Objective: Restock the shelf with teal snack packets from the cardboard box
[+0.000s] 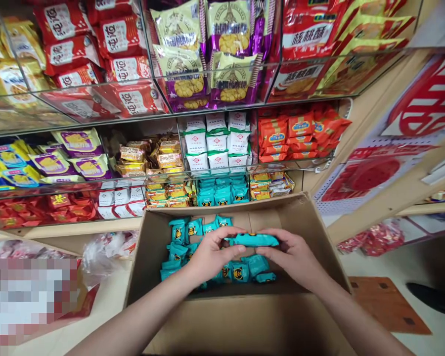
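Observation:
Between my two hands, above an open cardboard box [244,316], is a teal snack packet [257,241]. The thumb and fingers of my left hand [217,249] pinch its left end. My right hand [294,252] grips the other end the same way. The packet lies roughly level, seen nearly edge-on. Inside the box are several more teal packets [240,272] with a dark and yellow round mark, loosely grouped toward the left and middle. My left hand and forearm hide some of them.
Behind the box, clear-fronted shelf bins hold snack packets, including similar teal packets [222,193], white packets [218,143] and orange-red packets [300,131]. A wooden shelf upright [367,148] stands at the right. An orange-brown board [389,304] lies on the floor.

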Action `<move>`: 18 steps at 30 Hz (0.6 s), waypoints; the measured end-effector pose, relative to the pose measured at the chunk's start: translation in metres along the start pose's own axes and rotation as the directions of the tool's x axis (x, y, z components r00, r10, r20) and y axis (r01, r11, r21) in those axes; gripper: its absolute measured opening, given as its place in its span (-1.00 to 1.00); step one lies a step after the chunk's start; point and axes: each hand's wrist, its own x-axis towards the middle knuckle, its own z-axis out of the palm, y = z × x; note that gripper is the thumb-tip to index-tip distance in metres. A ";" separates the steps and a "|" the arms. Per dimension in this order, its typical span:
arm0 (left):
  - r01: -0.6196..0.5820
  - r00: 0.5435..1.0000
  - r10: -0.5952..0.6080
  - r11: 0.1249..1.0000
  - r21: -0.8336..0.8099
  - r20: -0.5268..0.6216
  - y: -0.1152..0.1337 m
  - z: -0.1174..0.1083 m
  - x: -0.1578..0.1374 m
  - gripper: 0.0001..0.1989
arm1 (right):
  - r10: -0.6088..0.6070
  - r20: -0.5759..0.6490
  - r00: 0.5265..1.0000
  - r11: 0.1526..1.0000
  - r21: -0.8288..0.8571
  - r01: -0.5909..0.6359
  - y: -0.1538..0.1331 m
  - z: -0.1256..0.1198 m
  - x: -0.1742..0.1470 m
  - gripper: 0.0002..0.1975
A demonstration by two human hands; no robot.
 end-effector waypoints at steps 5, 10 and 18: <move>0.224 0.954 -0.296 0.822 -0.524 -0.056 0.026 0.018 -0.003 -0.69 | -0.628 -0.136 0.766 0.713 -0.496 0.496 0.003 0.004 -0.004 -0.63; 0.236 0.931 -0.338 0.849 -0.472 -0.141 0.029 0.028 -0.001 -0.57 | -0.657 -0.045 0.752 0.618 -0.603 0.504 0.006 0.001 -0.007 -0.59; 0.113 0.832 -0.321 0.897 -0.428 -0.453 0.057 -0.018 0.091 -0.82 | -0.466 -0.446 0.764 0.672 -0.740 -0.022 0.067 -0.091 -0.005 -0.84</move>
